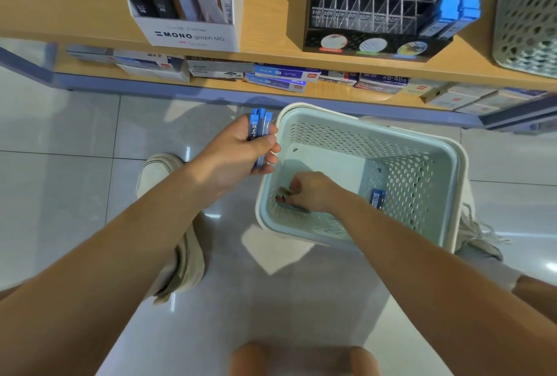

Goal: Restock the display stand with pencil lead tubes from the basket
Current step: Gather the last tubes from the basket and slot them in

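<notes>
A pale perforated basket (449,164) stands on the floor below the shelf. My left hand (238,155) holds a small bundle of blue pencil lead tubes (258,127) just left of the basket's rim. My right hand (310,191) is down inside the basket at its bottom left, fingers curled on something small and dark that I cannot make out. One blue lead tube (376,198) leans against the basket's right inner wall. The clear display stand (376,4) sits on the shelf above, with blue tubes (458,8) in its right side.
A white MONO graph box (187,35) of pens stands on the shelf left of the stand. Another perforated basket (527,14) is at the shelf's far right. Flat boxes (280,77) line the lower shelf. My shoes (180,225) rest on the tiled floor.
</notes>
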